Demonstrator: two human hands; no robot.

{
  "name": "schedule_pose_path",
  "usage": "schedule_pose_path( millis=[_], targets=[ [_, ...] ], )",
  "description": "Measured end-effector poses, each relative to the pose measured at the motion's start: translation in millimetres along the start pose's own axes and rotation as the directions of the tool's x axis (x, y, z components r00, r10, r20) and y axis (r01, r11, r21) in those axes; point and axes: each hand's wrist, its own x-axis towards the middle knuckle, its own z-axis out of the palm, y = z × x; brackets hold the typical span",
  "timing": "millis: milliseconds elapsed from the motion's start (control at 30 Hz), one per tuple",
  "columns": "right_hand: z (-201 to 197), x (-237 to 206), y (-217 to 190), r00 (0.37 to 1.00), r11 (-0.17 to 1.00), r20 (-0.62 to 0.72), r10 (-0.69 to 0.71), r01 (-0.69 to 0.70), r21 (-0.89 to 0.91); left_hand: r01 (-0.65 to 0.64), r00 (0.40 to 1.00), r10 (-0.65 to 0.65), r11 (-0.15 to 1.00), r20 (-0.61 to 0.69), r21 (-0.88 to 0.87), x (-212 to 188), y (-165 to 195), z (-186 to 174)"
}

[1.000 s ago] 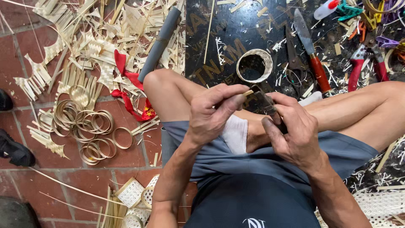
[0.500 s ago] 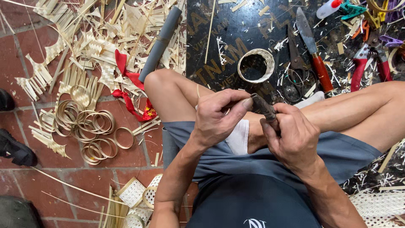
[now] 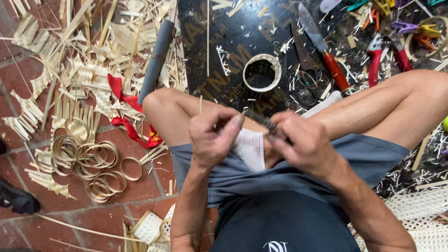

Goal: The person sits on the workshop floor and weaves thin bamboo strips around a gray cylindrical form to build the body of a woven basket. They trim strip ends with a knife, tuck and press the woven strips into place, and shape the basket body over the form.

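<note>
I sit cross-legged on the floor, hands together over my lap. My left hand [image 3: 212, 137] pinches a thin bamboo strip [image 3: 201, 103] whose pale end pokes up past my knee. My right hand [image 3: 301, 147] grips a dark knife blade [image 3: 259, 119], its tip pointing toward the left thumb. The blade and the strip meet between the two hands. A white cloth [image 3: 249, 147] lies on my thigh just under them. How the strip runs inside the left fist is hidden by my fingers.
A round bamboo ring [image 3: 262, 72] lies on the black mat [image 3: 224, 56] ahead. Black scissors [image 3: 305, 70], a red-handled knife [image 3: 324, 49] and red-handled cutters [image 3: 385, 44] lie to the right. Coiled bamboo rings [image 3: 91, 163], woven scraps, a grey tube [image 3: 156, 60] and red cloth [image 3: 123, 105] cover the brick floor on the left.
My hands have drawn closer together and turned. The right hand has rolled over the knife, so the blade shows less than a second ago. The strip's end now sticks up by the left knee.
</note>
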Motion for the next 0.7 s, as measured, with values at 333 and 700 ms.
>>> schedule_pose_path(
  millis=[333, 700],
  targets=[
    [-65, 25, 246, 0.972, 0.586, -0.113, 0.206, -0.215, -0.781, -0.197, 0.977, 0.08, 0.675, -0.195, -0.711, 3, -12, -50],
    [-13, 12, 100, 0.85, 0.381, 0.193, 0.49, -0.408, 0.83, -0.266, 0.962, -0.01, 0.172, -0.271, -0.949, 33, -35, -12]
  ],
)
